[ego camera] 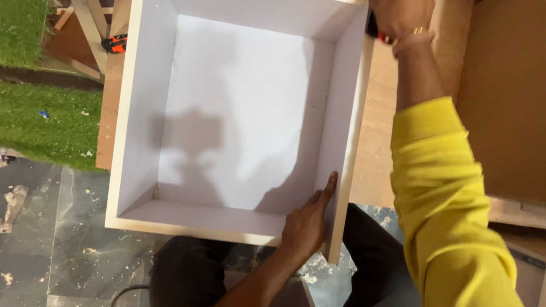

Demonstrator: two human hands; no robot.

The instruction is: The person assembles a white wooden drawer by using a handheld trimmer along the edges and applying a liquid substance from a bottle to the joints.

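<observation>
The left hand [306, 226] is bracing the white box [239, 113] on the table [378, 148], fingers spread flat inside its right wall; the right hand [401, 20] is gripping a red-and-black tool [376, 31] at the far corner — a slip could shift the box.

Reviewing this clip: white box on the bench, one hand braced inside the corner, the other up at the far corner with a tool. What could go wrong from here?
1. The left hand presses the inside of the white box at its right wall; a slip could pinch fingers.
2. The right hand grips a partly hidden red-and-black tool at the far corner; it may skid off the edge.
3. The box overhangs the wooden bench toward the person, so it might tip.
</observation>
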